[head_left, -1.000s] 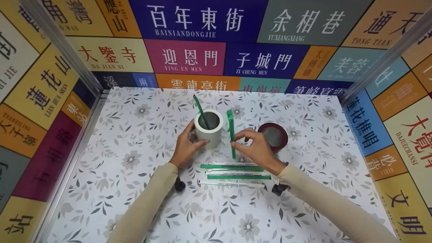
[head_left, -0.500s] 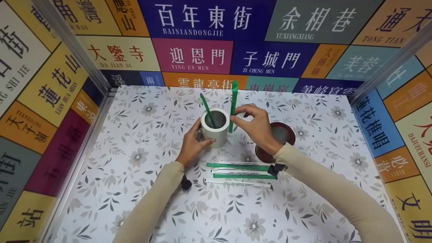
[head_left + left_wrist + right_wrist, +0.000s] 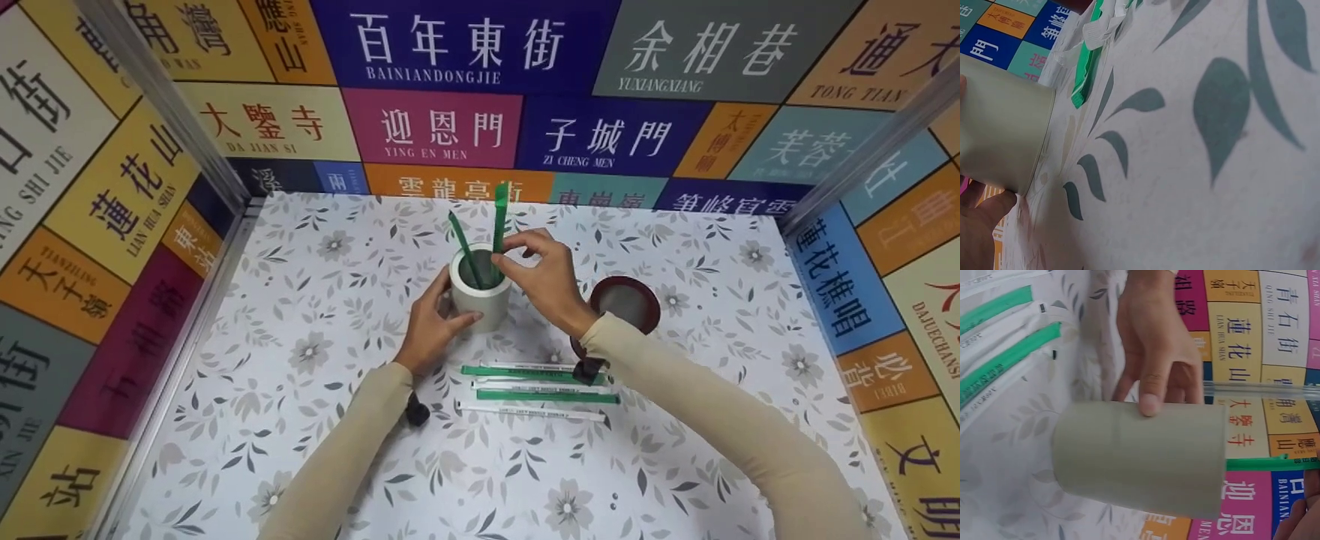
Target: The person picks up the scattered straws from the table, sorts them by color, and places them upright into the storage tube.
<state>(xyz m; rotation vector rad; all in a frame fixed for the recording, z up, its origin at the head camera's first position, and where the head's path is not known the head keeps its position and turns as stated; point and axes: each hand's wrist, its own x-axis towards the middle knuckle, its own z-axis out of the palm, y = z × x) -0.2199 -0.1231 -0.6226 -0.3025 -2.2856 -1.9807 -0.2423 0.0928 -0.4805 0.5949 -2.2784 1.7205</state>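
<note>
A pale grey cylindrical cup (image 3: 484, 307) stands upright on the table, and my left hand (image 3: 433, 322) grips its side with the thumb in front. One slim green wrapped straw (image 3: 460, 234) leans in its mouth. Above the cup's right rim, my right hand (image 3: 546, 279) pinches a second green wrapped straw (image 3: 500, 214) between thumb and fingertips; its lower end is within the opening. In the right wrist view, the left hand (image 3: 1157, 354) holds the cup (image 3: 1140, 455), and green straw (image 3: 1269, 464) shows past its rim.
Several green and white wrapped straws (image 3: 547, 395) lie in a row in front of the cup. A dark red round container (image 3: 628, 301) stands to the right, partly behind my right forearm. Sign-printed walls (image 3: 435, 127) enclose the floral-patterned table (image 3: 360, 480).
My right hand has lifted the green wrapped straw, then carried it left from beside the cup to over its opening. The left hand has kept its hold on the cup.
</note>
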